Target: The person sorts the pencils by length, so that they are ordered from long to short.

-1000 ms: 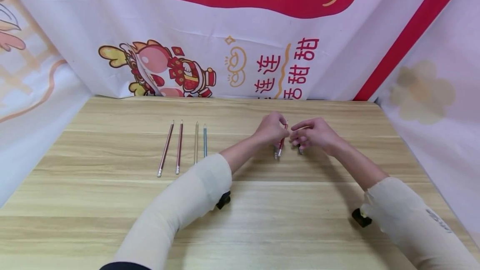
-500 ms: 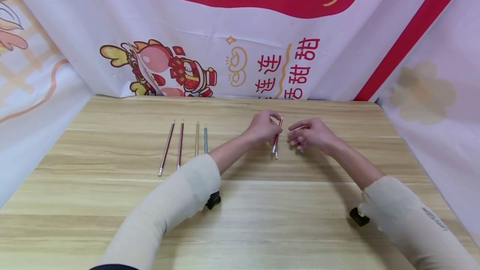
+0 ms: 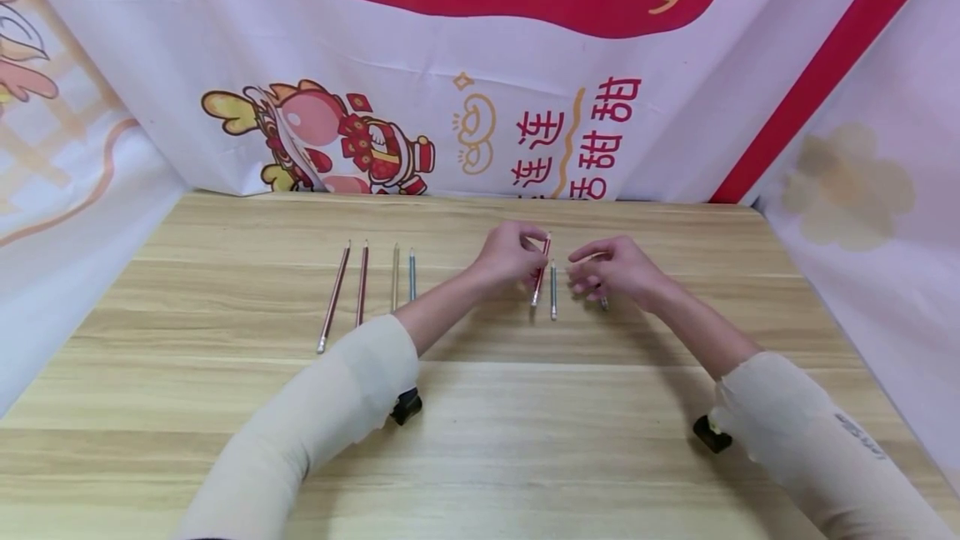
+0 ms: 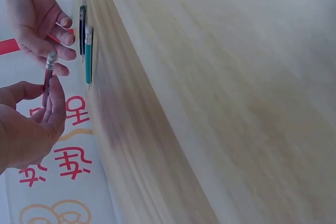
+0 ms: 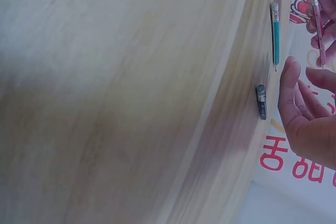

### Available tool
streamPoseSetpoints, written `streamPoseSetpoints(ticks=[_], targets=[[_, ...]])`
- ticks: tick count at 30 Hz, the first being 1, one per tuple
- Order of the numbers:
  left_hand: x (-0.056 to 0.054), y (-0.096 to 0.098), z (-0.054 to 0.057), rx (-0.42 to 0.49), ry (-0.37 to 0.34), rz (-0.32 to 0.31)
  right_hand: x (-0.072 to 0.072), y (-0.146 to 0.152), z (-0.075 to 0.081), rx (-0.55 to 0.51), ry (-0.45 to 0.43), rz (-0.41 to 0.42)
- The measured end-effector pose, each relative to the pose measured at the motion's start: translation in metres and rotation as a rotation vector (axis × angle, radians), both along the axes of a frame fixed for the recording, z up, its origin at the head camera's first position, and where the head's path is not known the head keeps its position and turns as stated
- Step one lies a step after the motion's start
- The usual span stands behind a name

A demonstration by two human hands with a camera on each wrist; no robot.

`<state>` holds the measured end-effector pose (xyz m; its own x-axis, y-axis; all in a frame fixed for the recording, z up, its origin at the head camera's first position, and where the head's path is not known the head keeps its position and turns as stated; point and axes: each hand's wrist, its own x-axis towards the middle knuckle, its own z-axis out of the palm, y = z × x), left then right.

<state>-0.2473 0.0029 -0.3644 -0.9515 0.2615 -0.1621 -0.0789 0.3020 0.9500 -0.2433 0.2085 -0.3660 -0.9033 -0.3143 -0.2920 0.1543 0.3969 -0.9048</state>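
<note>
OK, your left hand [image 3: 510, 257] pinches the red pencil [image 3: 538, 283], right of frame centre; right hand [image 3: 613, 272] hangs loose, fingers [image 4: 65, 36] apart, teal pencil [image 3: 553, 294] on tabletop [image 3: 540, 440] between the two

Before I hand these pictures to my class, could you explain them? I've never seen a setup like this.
There is no robot here, just a person's two bare hands. The widest picture comes from a camera on the head, looking forward and down; the other two come from cameras on the left and right wrists.

On the wooden table, toward the left, lie two dark red pencils, a tan pencil and a blue pencil. Farther right lie a teal pencil and, beside the right hand, a dark pencil.

The left hand pinches a red pencil; the right hand holds nothing. A printed cloth hangs behind the table.
</note>
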Motion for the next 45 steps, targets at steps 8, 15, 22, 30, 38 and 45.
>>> streamPoseSetpoints(ticks=[8,15,22,30,38,45], targets=[[0.001,-0.012,0.000,0.005,0.019,0.017,-0.001,-0.008,-0.003,-0.009,0.016,0.017],[0.002,-0.022,-0.001,-0.021,0.042,0.032,-0.003,-0.014,-0.006,0.025,0.032,0.018],[0.003,-0.031,0.001,0.000,0.041,0.042,-0.004,-0.020,-0.006,0.086,0.042,0.009],[0.004,-0.041,0.001,0.024,0.043,0.047,-0.003,-0.027,-0.010,0.144,0.072,0.000],[0.005,-0.051,0.001,0.006,0.046,0.051,-0.004,-0.033,-0.015,0.193,0.132,0.004],[0.005,-0.061,0.002,0.016,0.031,0.039,-0.004,-0.036,-0.016,0.243,0.156,-0.003]])
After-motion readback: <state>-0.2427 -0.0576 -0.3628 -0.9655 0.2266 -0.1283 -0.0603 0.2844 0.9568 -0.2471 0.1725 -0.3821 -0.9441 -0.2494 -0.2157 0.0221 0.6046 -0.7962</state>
